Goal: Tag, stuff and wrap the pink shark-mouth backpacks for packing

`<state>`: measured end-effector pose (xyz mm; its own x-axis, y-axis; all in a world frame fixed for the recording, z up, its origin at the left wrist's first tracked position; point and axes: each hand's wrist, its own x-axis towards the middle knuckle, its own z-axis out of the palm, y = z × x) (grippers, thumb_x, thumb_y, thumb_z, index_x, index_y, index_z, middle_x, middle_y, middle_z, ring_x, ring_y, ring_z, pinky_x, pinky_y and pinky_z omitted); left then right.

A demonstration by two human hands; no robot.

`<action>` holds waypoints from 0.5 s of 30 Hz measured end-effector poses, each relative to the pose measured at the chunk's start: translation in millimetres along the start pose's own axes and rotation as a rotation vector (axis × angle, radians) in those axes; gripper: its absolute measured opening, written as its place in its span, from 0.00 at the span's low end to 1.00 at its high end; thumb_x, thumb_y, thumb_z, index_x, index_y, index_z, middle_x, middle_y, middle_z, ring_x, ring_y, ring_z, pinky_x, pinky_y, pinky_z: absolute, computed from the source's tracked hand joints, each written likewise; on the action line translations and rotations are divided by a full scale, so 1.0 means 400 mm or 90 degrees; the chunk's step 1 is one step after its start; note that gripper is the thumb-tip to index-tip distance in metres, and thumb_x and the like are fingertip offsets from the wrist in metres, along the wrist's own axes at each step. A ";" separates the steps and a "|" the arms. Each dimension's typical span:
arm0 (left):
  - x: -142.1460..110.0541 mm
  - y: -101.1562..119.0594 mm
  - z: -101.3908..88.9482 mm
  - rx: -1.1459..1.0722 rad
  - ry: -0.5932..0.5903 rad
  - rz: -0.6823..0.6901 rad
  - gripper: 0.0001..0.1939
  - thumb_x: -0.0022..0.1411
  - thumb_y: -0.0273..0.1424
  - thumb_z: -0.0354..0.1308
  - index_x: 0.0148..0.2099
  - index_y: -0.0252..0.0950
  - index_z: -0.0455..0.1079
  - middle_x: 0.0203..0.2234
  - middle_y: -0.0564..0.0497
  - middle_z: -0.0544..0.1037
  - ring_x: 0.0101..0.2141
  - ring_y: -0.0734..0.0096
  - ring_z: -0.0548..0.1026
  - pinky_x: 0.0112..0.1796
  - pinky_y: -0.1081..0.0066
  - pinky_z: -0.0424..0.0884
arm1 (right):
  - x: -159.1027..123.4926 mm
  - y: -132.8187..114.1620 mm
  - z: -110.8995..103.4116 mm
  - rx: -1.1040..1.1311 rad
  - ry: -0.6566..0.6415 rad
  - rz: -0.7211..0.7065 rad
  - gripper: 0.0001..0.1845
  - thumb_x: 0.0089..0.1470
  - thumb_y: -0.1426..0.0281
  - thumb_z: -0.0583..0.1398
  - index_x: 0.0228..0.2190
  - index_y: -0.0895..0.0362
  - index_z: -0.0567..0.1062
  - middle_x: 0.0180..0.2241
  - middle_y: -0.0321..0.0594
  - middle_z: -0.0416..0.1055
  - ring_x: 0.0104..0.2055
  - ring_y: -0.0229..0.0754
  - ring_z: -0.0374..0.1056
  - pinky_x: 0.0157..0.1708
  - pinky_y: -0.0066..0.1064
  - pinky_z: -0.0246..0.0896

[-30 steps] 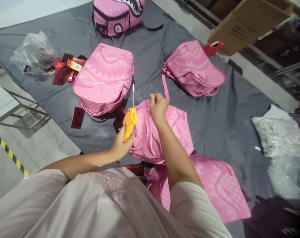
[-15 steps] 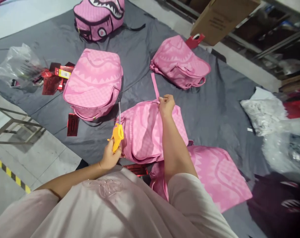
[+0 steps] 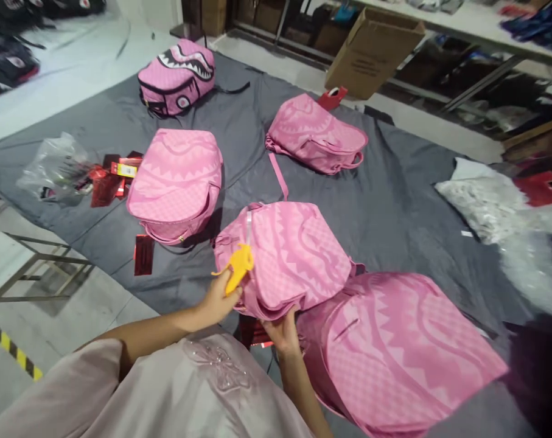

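Currently grips a yellow tool in the left hand, with fingers curled firmly round its handle and its metal nozzle lying across the view of one end of the middle pink backpack. Touches that backpack's near edge with the right hand, palm turned upward, fingertips partly hidden by the fabric; cannot tell whether pinching or merely supporting. Has the middle backpack resting patterned face up on a grey cloth, just beside a larger-looking pink backpack at lower right. Shows a third pink backpack toward the upper left, near a red tag, and a black-trimmed backpack farther off.
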<state>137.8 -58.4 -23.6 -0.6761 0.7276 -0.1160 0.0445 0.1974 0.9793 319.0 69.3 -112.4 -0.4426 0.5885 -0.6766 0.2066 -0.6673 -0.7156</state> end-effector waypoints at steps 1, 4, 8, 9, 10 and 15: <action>0.009 0.036 0.003 0.012 -0.025 0.044 0.05 0.57 0.31 0.53 0.35 0.37 0.59 0.25 0.57 0.64 0.25 0.76 0.62 0.28 0.74 0.61 | 0.028 -0.006 0.009 0.045 0.006 -0.025 0.35 0.47 0.32 0.50 0.41 0.44 0.74 0.48 0.46 0.75 0.57 0.54 0.69 0.52 0.50 0.68; 0.017 0.117 -0.015 0.035 -0.047 0.164 0.03 0.60 0.30 0.52 0.36 0.37 0.60 0.26 0.56 0.67 0.25 0.76 0.64 0.29 0.73 0.63 | 0.102 -0.089 0.044 0.181 0.029 -0.124 0.25 0.51 0.43 0.59 0.43 0.45 0.75 0.49 0.44 0.76 0.57 0.53 0.70 0.54 0.49 0.69; -0.016 0.150 -0.122 0.062 0.011 0.261 0.04 0.61 0.32 0.56 0.37 0.38 0.63 0.24 0.55 0.70 0.24 0.74 0.69 0.29 0.73 0.68 | 0.118 -0.250 0.167 0.245 -0.001 -0.204 0.20 0.48 0.55 0.65 0.42 0.51 0.76 0.43 0.44 0.79 0.50 0.52 0.75 0.50 0.48 0.73; -0.022 0.148 -0.163 0.050 0.042 0.260 0.05 0.61 0.32 0.57 0.37 0.39 0.63 0.24 0.55 0.70 0.24 0.73 0.70 0.30 0.72 0.70 | 0.116 -0.290 0.220 0.249 -0.024 -0.208 0.21 0.48 0.55 0.65 0.41 0.53 0.76 0.41 0.44 0.79 0.48 0.52 0.76 0.49 0.47 0.74; -0.025 0.145 -0.206 0.023 0.086 0.251 0.07 0.61 0.33 0.58 0.37 0.39 0.62 0.24 0.55 0.70 0.25 0.72 0.72 0.31 0.71 0.72 | 0.118 -0.328 0.282 0.256 -0.058 -0.204 0.21 0.47 0.56 0.66 0.41 0.54 0.76 0.40 0.43 0.80 0.47 0.52 0.76 0.49 0.45 0.74; 0.002 0.083 -0.433 -0.137 0.332 0.113 0.15 0.61 0.38 0.62 0.42 0.40 0.59 0.40 0.51 0.75 0.39 0.65 0.79 0.43 0.61 0.78 | 0.193 -0.449 0.654 0.224 -0.180 -0.184 0.15 0.51 0.66 0.65 0.41 0.57 0.75 0.38 0.40 0.80 0.42 0.45 0.76 0.47 0.36 0.72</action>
<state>11.5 -165.1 37.4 -0.9467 0.3075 0.0956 0.0762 -0.0747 0.9943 19.6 115.2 9.5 -0.6654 0.6578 -0.3528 -0.2423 -0.6374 -0.7314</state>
